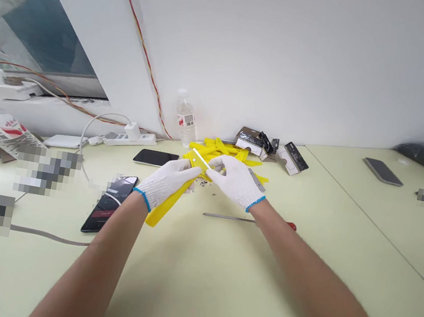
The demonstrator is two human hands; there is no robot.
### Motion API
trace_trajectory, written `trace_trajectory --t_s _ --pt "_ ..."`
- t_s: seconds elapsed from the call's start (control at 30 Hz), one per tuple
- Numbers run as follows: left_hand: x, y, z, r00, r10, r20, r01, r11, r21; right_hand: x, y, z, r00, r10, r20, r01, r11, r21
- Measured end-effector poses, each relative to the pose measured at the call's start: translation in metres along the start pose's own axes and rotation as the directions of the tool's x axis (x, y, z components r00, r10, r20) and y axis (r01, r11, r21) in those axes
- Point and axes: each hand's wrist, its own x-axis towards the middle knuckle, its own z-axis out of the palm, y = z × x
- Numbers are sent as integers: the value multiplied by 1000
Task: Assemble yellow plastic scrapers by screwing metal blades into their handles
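Both of my gloved hands are up over the pale green counter (186,307), close together and nearly touching at the fingertips. My left grip (166,183) is narrow, closed around a long yellow plastic piece (172,198), whose lower end sticks out below my glove, tilted toward me. My right grip (234,181) is narrow too, with its fingertips (215,163) pressed on the upper end of that piece, right beside a thin white strip (200,157) lying along it. A small grey metal bar (256,180) shows at the outer edge of my right glove; I cannot tell whether I am holding it.

Just beyond my hands lies a heap of yellow plastic pieces (219,151), and a few tiny metal parts (203,183) sit on the counter just below them. A screwdriver with a red handle (250,221) lies near my right forearm. A black phone (155,158) lies past my left hand, and another phone (109,203) lies beside my left wrist. Farther back stand a clear plastic bottle (186,118), 2 small open boxes (293,158) and a white power strip (129,138). A grey phone (382,171) lies well off to the right.
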Motion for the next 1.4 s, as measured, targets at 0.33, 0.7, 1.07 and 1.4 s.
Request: trace_trajectory --t_s 0.33,0.7,1.07,1.4 --pt "8 -3 -5 995 -15 100 4 994 106 -1 5 0 963 -267 29 267 938 -222" --pt "20 -8 -1 989 6 149 -28 989 144 -3 1 2 977 -210 37 210 920 -331" --pt "20 -10 4 991 34 132 -49 992 114 -3 3 10 996 -85 -33 75 970 -231" --pt "16 -4 -3 990 18 143 -36 991 127 -3 -1 -7 987 139 82 -139 990 -12"
